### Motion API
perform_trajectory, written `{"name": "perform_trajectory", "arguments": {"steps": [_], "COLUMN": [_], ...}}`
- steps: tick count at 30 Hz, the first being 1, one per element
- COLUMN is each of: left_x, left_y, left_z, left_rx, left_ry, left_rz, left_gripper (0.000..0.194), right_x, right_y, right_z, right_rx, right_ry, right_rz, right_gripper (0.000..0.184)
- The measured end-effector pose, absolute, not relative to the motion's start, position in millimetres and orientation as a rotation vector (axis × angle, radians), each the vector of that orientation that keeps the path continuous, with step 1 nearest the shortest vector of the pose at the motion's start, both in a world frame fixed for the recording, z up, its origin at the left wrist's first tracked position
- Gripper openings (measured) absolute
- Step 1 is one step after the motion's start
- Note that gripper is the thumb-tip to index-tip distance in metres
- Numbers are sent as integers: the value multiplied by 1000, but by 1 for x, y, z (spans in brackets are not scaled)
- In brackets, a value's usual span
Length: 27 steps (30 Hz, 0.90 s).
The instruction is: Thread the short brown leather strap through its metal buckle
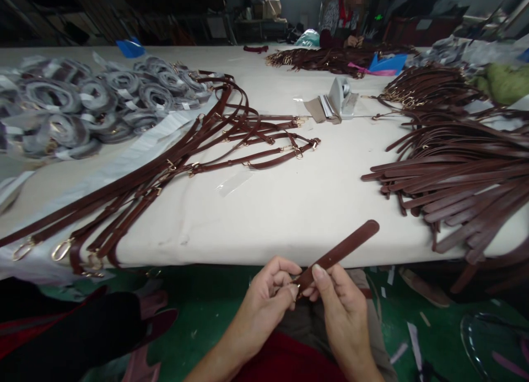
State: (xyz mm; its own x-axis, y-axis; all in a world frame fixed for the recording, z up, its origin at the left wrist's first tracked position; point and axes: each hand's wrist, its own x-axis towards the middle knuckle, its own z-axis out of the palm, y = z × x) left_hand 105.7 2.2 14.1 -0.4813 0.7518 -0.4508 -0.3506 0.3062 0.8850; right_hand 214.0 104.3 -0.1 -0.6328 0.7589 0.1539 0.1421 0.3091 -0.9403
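Just in front of the table edge, both my hands hold one brown leather strap (351,242). My left hand (270,294) pinches its near end, where a small gold-coloured metal fitting shows between the fingers. With thumb on top and fingers beneath, my right hand (341,299) grips the strap further along. The strap's rounded end sticks out up and to the right, over the table edge. Its lower part is hidden by my fingers.
Brown straps with gold buckles (169,167) lie across the table's left side, beside wrapped strap coils (53,95). A pile of loose straps (467,189) fills the right. A tape dispenser (341,98) stands mid-table. Across the table, another person (343,18) handles more straps (326,59).
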Motion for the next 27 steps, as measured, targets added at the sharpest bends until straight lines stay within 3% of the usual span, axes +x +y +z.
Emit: {"name": "perform_trajectory", "arguments": {"steps": [2, 6, 8, 11, 15, 20, 27], "left_x": [108, 114, 115, 112, 104, 95, 92], "left_y": [3, 8, 7, 1, -11, -15, -13], "left_z": [13, 0, -4, -4, 0, 1, 5], "left_rx": [376, 343, 334, 406, 556, 759, 977], "left_ry": [1556, 1512, 1518, 1410, 1464, 1661, 1670], "left_rz": [1394, 1458, 1427, 1330, 1253, 1090, 1145], "left_gripper": [27, 33, 31, 29, 51, 7, 24], "right_x": [214, 216, 219, 224, 227, 223, 217], "right_y": [100, 83, 81, 88, 95, 92, 115], "right_z": [0, -11, -17, -22, -19, -9, 24], "right_rx": [-744, -413, -384, -415, -570, -373, -181], "right_ry": [-2030, -2231, -2293, -2272, -2113, -2118, -2118], "right_rz": [1275, 611, 560, 746, 993, 1199, 1764], "right_gripper": [26, 18, 19, 20, 22, 31, 38]}}
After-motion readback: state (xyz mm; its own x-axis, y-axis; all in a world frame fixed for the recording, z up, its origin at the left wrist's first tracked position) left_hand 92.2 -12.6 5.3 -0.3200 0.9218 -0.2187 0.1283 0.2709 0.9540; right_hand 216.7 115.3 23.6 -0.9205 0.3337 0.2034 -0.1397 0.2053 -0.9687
